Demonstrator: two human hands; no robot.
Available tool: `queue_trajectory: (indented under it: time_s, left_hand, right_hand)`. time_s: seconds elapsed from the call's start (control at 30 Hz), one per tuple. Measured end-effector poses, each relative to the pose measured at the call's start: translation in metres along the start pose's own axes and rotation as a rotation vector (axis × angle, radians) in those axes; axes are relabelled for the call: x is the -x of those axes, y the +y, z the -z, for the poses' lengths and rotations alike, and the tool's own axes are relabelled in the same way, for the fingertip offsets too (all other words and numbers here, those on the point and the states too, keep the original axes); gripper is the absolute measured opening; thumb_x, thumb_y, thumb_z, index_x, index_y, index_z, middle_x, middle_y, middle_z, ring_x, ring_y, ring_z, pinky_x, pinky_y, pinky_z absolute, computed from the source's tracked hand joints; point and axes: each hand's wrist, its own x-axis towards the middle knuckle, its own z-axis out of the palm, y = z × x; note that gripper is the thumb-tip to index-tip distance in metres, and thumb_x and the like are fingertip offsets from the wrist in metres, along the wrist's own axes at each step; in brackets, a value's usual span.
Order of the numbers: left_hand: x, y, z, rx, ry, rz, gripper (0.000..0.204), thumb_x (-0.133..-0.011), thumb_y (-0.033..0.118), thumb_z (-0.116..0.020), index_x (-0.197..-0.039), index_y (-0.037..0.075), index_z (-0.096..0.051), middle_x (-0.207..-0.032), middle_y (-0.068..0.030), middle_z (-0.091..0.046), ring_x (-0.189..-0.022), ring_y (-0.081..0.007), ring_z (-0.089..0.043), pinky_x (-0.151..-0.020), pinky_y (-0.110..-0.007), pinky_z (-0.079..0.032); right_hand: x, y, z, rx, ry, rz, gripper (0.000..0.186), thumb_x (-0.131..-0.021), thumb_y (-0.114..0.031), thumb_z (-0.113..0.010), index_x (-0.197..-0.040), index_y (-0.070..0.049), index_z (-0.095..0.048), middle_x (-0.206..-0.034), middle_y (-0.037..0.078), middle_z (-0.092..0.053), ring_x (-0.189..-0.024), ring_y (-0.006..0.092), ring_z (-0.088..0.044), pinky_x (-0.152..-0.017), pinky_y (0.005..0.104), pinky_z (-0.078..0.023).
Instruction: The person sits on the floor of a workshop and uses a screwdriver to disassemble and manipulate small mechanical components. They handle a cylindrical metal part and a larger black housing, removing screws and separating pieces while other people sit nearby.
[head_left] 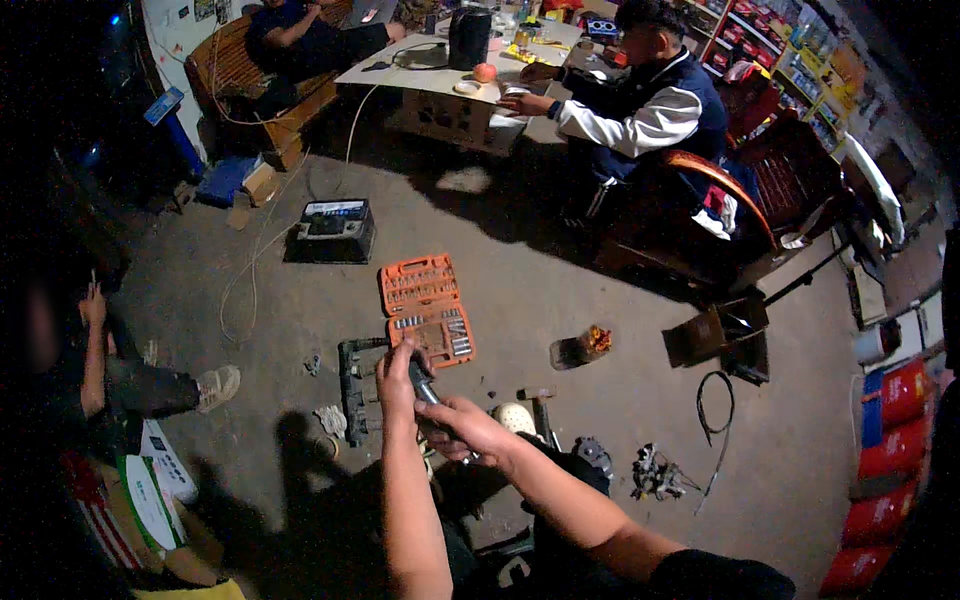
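Head camera view: a person's left hand [397, 378] and right hand [462, 432] are both closed around 1 metal tool [424, 386], dark and silvery, which slants between them, the left fist at its upper end and the right fist at its lower end; some fingers are hidden. Writing first: well beyond the grip and to its left, a black battery [335, 240] has a pale-and-blue printed label on top, too small to read. Farther out that way stands a blue-and-white sign [163, 105]. Well left of the grip and nearer the wearer lies a white-and-green carton [150, 490] with print along it; far to the right, stacked red containers [895, 450] show pale markings. The surface is a grey, stained concrete floor [530, 310], dimly lit and shadowed. Just beyond the hands, an open orange case [474, 352] shows rows of silvery sockets; just left of them lies a dark part [352, 395] with several stubs. Right of the grip are a hammer [540, 395], loose metal parts [660, 475] and a looped black cable [716, 432]. At the room's far side, 1 person [650, 125] in a navy-and-white jacket sits at a cluttered table [385, 65], with packed shelves [805, 75] behind to the right; another person reclines on a wooden bench [222, 75].
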Motion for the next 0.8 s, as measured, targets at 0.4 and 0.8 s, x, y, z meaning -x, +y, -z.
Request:
queue_trajectory:
  time_s: [0.4,0.8]
  left_hand:
    - [-0.001,0.007,0.003,-0.174,-0.17,-0.095,0.029,-0.089,0.028,-0.053,-0.074,0.003,-0.054,-0.059,-0.0048,-0.052,-0.054,-0.0145,-0.051,-0.053,-0.028,-0.04]
    - [-0.004,0.005,0.011,-0.183,-0.216,-0.121,0.033,-0.092,0.027,-0.048,-0.07,0.003,-0.054,-0.058,-0.0031,-0.05,-0.053,-0.0136,-0.048,-0.054,-0.028,-0.039]
  right_hand:
    - [-0.001,0.0,0.004,0.054,-0.035,0.039,0.019,-0.088,-0.022,-0.054,-0.084,-0.007,-0.044,-0.053,-0.003,-0.037,-0.038,0.0062,-0.032,-0.035,0.0215,-0.023]
    - [-0.011,0.011,0.002,0.344,0.094,0.163,0.02,-0.08,-0.013,-0.057,-0.094,-0.002,-0.048,-0.061,0.0,-0.047,-0.044,0.0093,-0.044,-0.037,0.0253,-0.034]
